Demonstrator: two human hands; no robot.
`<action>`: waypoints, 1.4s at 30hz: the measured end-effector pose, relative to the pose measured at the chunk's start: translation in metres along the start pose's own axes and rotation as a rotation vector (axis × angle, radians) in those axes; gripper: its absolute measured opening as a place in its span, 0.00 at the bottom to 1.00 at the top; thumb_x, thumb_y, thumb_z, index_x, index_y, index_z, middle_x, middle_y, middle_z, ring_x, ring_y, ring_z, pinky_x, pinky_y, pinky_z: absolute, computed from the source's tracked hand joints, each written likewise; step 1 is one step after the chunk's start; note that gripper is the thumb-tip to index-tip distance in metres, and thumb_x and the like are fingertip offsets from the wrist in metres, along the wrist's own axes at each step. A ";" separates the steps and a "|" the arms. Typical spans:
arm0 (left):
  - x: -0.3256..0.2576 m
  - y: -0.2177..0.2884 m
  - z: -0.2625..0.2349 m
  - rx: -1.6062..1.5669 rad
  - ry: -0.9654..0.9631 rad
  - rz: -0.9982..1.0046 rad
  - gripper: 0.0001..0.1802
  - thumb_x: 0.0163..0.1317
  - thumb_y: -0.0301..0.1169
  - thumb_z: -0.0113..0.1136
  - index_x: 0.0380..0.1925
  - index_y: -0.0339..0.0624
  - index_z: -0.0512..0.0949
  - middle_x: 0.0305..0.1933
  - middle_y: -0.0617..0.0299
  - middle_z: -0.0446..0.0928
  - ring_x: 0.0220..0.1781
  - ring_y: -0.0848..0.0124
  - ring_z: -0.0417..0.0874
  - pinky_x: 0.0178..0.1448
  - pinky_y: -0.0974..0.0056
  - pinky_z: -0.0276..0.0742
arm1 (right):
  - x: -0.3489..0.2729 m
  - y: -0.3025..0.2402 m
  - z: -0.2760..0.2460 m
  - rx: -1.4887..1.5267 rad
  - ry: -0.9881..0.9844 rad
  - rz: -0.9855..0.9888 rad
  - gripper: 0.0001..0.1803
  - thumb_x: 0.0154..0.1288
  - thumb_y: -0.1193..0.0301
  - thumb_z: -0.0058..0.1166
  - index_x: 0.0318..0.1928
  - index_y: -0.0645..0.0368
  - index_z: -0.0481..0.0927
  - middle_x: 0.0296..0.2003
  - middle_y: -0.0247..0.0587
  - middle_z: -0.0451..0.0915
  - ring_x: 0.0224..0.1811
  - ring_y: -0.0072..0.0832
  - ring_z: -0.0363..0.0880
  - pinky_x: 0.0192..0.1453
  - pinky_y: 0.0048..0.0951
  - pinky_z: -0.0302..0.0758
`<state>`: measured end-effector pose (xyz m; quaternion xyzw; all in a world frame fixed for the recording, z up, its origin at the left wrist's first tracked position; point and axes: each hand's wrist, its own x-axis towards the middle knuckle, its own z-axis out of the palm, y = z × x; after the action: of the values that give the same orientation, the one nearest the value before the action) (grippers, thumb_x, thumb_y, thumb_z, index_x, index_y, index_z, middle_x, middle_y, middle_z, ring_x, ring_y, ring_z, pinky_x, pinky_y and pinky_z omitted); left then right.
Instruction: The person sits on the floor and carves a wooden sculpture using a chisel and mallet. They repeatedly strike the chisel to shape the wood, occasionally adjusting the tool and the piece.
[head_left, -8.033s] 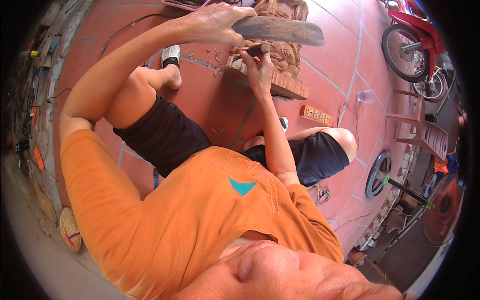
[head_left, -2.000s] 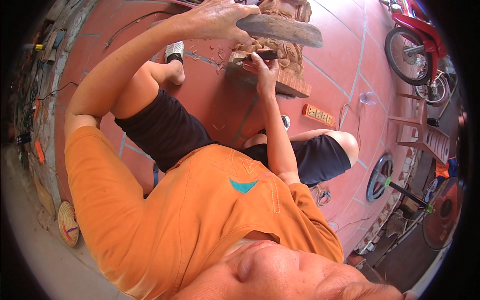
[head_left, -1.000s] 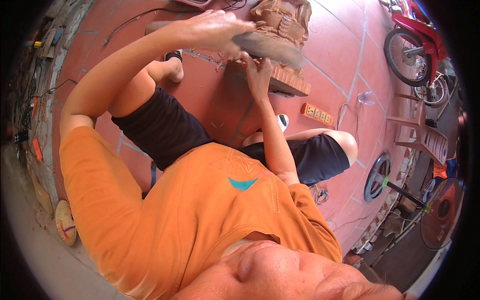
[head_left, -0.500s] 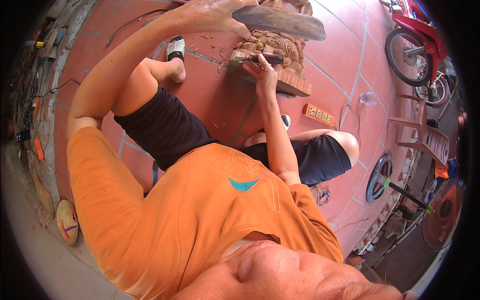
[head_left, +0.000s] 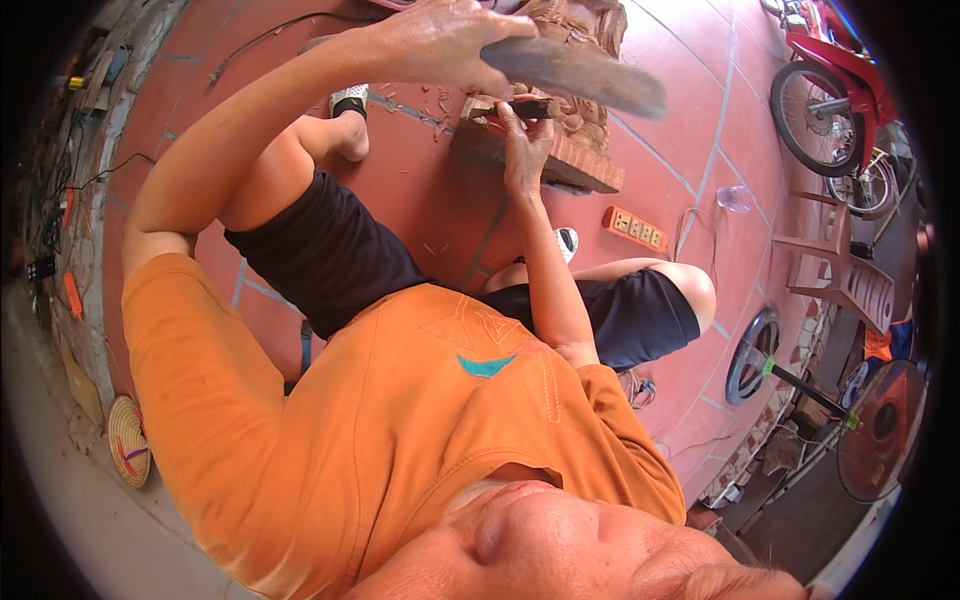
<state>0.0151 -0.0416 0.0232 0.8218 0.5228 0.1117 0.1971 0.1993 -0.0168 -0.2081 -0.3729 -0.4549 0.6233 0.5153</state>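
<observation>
My left hand [head_left: 440,45], at the top, is closed round the end of a long, flat wooden mallet [head_left: 580,76], whose far end is blurred by motion. Below it, my right hand [head_left: 526,160] pinches a dark chisel [head_left: 528,108] lying roughly level. The chisel is against the front of a carved brown wooden block [head_left: 590,128] with relief patterns, standing on the floor between my legs. The mallet hangs over the carving and hides part of it. The chisel's cutting tip is too small to make out.
Wood shavings [head_left: 435,105] lie on the red tiled floor [head_left: 410,200] left of the carving. To the right are an orange power strip [head_left: 636,229], a clear plastic cup [head_left: 733,199], a pink plastic chair [head_left: 840,265], a red motorbike [head_left: 845,75] and a standing fan [head_left: 880,430].
The mallet has moved down and right, closer to the chisel, with my left hand following. My right hand and the chisel have shifted slightly left and up.
</observation>
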 end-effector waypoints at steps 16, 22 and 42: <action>0.006 -0.012 0.030 0.153 -0.026 -0.041 0.32 0.49 0.42 0.71 0.55 0.43 0.77 0.39 0.47 0.84 0.40 0.45 0.85 0.44 0.44 0.81 | 0.001 -0.001 0.003 -0.018 -0.012 -0.001 0.12 0.71 0.73 0.62 0.49 0.62 0.76 0.41 0.37 0.83 0.38 0.21 0.84 0.36 0.23 0.83; 0.010 0.002 -0.006 0.097 -0.122 -0.109 0.32 0.56 0.46 0.70 0.56 0.39 0.76 0.40 0.39 0.84 0.44 0.43 0.86 0.51 0.43 0.79 | 0.013 -0.003 -0.018 0.176 0.043 0.205 0.14 0.68 0.73 0.61 0.51 0.61 0.74 0.40 0.44 0.82 0.38 0.43 0.89 0.40 0.38 0.90; 0.004 -0.013 -0.004 0.108 0.057 -0.101 0.35 0.54 0.47 0.72 0.59 0.40 0.76 0.43 0.40 0.84 0.47 0.45 0.86 0.53 0.45 0.80 | 0.004 -0.002 0.005 -0.020 -0.008 -0.060 0.10 0.69 0.77 0.61 0.49 0.58 0.77 0.37 0.34 0.82 0.36 0.19 0.82 0.38 0.22 0.82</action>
<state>0.0043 -0.0323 0.0210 0.8004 0.5741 0.0966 0.1432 0.1944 -0.0137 -0.2044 -0.3617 -0.4742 0.6044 0.5282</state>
